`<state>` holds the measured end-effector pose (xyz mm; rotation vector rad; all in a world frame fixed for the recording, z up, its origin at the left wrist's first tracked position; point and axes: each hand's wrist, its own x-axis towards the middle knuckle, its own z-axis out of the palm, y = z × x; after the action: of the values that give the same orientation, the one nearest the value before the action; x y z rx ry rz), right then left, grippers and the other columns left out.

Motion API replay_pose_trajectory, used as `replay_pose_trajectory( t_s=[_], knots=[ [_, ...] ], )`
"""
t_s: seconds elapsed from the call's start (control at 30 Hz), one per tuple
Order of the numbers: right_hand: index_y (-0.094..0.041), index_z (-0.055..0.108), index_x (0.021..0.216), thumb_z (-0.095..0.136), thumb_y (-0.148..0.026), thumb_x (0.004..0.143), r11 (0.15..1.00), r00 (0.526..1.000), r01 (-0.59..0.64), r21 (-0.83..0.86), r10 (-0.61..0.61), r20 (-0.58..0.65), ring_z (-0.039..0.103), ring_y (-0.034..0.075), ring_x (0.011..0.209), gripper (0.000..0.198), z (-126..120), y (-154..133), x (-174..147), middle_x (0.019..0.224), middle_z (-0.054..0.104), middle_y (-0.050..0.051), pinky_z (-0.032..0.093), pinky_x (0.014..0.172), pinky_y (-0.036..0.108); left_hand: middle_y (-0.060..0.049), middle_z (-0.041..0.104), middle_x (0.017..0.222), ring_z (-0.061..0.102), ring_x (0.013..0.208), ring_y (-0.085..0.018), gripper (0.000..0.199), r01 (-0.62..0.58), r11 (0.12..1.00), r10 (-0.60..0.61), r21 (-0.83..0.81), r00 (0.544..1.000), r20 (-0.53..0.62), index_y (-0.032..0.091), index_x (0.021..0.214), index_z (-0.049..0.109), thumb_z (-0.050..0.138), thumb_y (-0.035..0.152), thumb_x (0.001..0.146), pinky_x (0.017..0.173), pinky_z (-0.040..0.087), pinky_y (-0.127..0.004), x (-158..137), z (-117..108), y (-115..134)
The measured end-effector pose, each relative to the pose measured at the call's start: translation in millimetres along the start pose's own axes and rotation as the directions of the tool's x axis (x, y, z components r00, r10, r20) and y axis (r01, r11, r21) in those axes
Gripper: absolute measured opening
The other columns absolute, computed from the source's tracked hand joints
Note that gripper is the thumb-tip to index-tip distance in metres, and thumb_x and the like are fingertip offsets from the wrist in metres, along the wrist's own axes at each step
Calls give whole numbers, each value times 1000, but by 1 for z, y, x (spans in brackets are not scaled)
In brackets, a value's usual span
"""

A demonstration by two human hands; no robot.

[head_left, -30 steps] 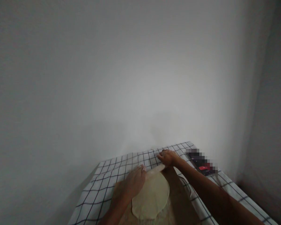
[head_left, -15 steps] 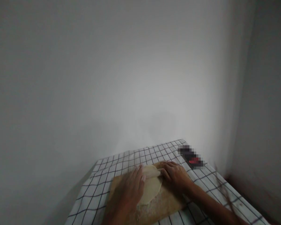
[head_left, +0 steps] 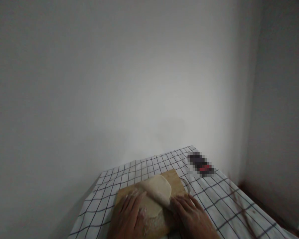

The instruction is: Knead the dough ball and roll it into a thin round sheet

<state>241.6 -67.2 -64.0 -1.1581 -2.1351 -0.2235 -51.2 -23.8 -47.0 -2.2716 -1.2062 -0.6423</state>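
Observation:
A pale, flat sheet of dough (head_left: 158, 189) lies on a wooden board (head_left: 175, 177) dusted with flour at its near end. My left hand (head_left: 129, 215) rests flat on the board's near left part, fingers spread, touching the dough's left edge. My right hand (head_left: 189, 215) lies flat at the dough's near right edge, fingers stretched out. The dough's near edge looks curled up between the two hands. The rolling pin seen in the earlier views is hidden under the hands and dough.
The board sits on a white cloth with dark checks (head_left: 214, 196) over a table set into a corner of plain walls. A dark object with a red patch (head_left: 200, 164), blurred out, lies on the cloth behind and to the right of the board.
Both hands have drawn back toward me across the board, from its far edge to its near end. The far half of the dough is now uncovered. The view has shifted slightly.

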Motion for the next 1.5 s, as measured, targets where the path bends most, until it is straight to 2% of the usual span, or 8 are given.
replay_pose_trajectory(
  t_s=[0.13, 0.3, 0.47, 0.77, 0.97, 1.17, 1.3, 1.5],
  knots=[
    [-30, 53, 136, 62, -24, 91, 997, 995, -67, 31, 64, 74, 63, 25, 121, 46, -3, 9, 10, 133, 67, 1, 48, 107, 45, -7, 57, 145, 54, 132, -25, 52, 56, 998, -55, -14, 997, 57, 27, 151, 37, 40, 26, 100, 107, 50, -45, 29, -4, 5],
    [-30, 57, 133, 64, -26, 92, 994, 993, -97, 47, 93, 76, 66, 26, 116, 43, -10, 16, 22, 131, 68, 2, 53, 100, 42, -10, 37, 159, 33, 147, -28, 49, -203, 978, 210, -57, 955, 208, 19, 151, 37, 36, 21, 102, 118, 35, -50, 72, 15, 4],
    [-24, 58, 133, 54, -24, 97, 993, 991, -98, 73, 90, 100, 68, 25, 112, 36, -18, 27, 22, 126, 70, 6, 58, 94, 38, -6, 45, 155, 33, 147, -29, 47, -67, 978, 131, -199, 935, 331, 22, 151, 39, 29, 28, 105, 117, 33, -56, 127, 48, 7],
    [-31, 24, 158, 48, -23, 97, 987, 992, -119, 105, 115, 43, 62, 29, 124, 67, -13, 39, -16, 138, 62, 8, 61, 93, 43, 5, 56, 145, 45, 141, -17, 49, -85, 891, 311, -446, 831, 462, 31, 140, 54, 19, 40, 107, 117, 34, -35, 204, 90, 22],
    [-29, 23, 159, 45, -9, 89, 982, 993, -96, 160, 83, 88, 55, 28, 133, 76, -19, 32, -11, 148, 54, 7, 48, 109, 52, -4, 45, 154, 37, 145, -22, 49, -66, 933, 236, -355, 856, 460, 22, 150, 42, 23, 36, 107, 120, 31, -42, 174, 73, 13],
    [-30, 45, 149, 54, -18, 93, 961, 1000, 8, 276, -9, 3, 64, 24, 122, 57, -21, 20, -3, 135, 65, 6, 53, 105, 40, -11, 32, 160, 30, 148, -21, 53, -102, 981, 157, -167, 920, 360, 14, 156, 26, 27, 24, 104, 119, 36, -40, 93, 12, 4],
    [-30, 56, 138, 59, -24, 93, 948, 1000, -7, 318, 2, 19, 67, 23, 116, 45, -24, 10, 2, 126, 71, 5, 47, 111, 43, -7, 30, 161, 37, 145, -26, 62, -109, 992, 126, -70, 939, 320, 24, 160, 15, 33, 21, 101, 115, 43, -43, 49, -19, 2],
    [-28, 54, 139, 56, -21, 95, 934, 999, -40, 356, 42, 2, 65, 22, 119, 44, -29, 9, 4, 129, 69, 6, 49, 108, 37, -6, 31, 160, 35, 146, -27, 58, -133, 983, 169, -126, 922, 349, 24, 158, 25, 35, 20, 101, 116, 42, -45, 73, 0, -1]
  ],
)
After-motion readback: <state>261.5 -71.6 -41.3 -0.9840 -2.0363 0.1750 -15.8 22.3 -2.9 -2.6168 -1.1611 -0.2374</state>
